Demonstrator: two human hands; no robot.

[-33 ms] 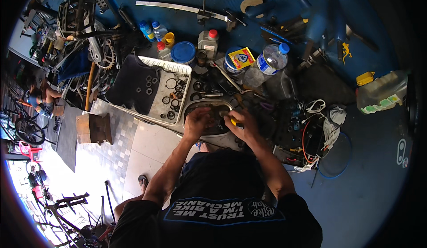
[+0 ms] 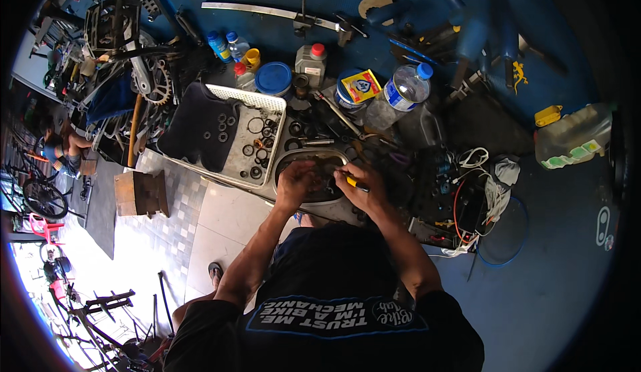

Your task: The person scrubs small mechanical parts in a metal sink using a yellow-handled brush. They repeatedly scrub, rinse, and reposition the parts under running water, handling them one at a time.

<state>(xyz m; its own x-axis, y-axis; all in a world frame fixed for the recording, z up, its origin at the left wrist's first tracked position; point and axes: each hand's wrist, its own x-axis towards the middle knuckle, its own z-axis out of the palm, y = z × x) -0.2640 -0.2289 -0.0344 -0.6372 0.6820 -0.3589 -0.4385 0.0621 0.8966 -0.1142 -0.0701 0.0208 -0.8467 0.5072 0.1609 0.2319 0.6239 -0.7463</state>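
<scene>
My left hand (image 2: 296, 181) is over the left side of an oval metal tray (image 2: 322, 153) with dark liquid in it. Its fingers are curled, and whatever they grip is too dark to make out. Opposite it, my right hand (image 2: 362, 186) is closed around a tool with a yellow-and-black handle (image 2: 357, 183). The tool's working end points toward the left hand and is lost in the dark tray, so its kind does not show.
Left of the tray, a cream plastic basket (image 2: 277, 103) holds a black cloth (image 2: 193, 128) and several rings and bearings. Bottles and tubs, including a clear blue-capped bottle (image 2: 407, 92), stand behind. Cables (image 2: 495, 195) and small parts clutter the right. A wooden box (image 2: 141, 193) sits at left.
The right hand and the yellow-and-black handle have turned slightly, with more of the handle showing. The left hand stays nearly in place.
</scene>
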